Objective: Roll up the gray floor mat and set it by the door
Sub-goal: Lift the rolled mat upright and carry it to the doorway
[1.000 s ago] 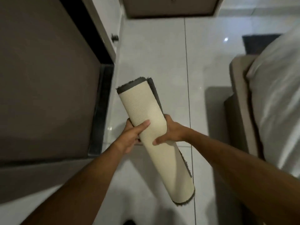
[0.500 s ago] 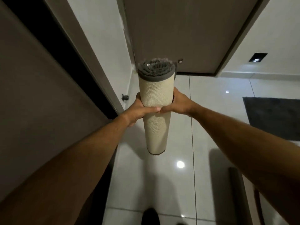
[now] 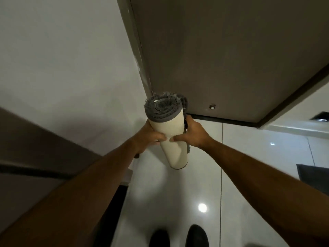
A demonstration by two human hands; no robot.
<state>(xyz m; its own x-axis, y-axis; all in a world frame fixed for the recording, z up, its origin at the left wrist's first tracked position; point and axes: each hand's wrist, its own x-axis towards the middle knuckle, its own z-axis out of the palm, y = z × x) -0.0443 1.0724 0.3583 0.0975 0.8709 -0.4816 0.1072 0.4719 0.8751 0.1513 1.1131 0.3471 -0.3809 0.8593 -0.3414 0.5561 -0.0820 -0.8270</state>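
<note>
The gray floor mat [image 3: 170, 132] is rolled into a tight cylinder, cream backing outside and gray pile showing at its top end. It hangs nearly upright above the tiled floor, top tilted a little left. My left hand [image 3: 148, 135] grips its left side and my right hand [image 3: 193, 135] grips its right side, fingertips almost meeting across the front. The brown door [image 3: 231, 56] stands closed right behind the roll, its bottom edge just beyond my hands.
A white wall [image 3: 62, 68] runs along the left, with a dark cabinet [image 3: 35, 143] nearer me. Glossy white tiles [image 3: 249, 166] spread to the right, where a dark mat [image 3: 313, 175] lies at the edge. My two dark shoes [image 3: 178, 236] show at the bottom.
The roll went from slanted low over the floor to upright between both hands. I have come closer to the door, which now fills the top of the view.
</note>
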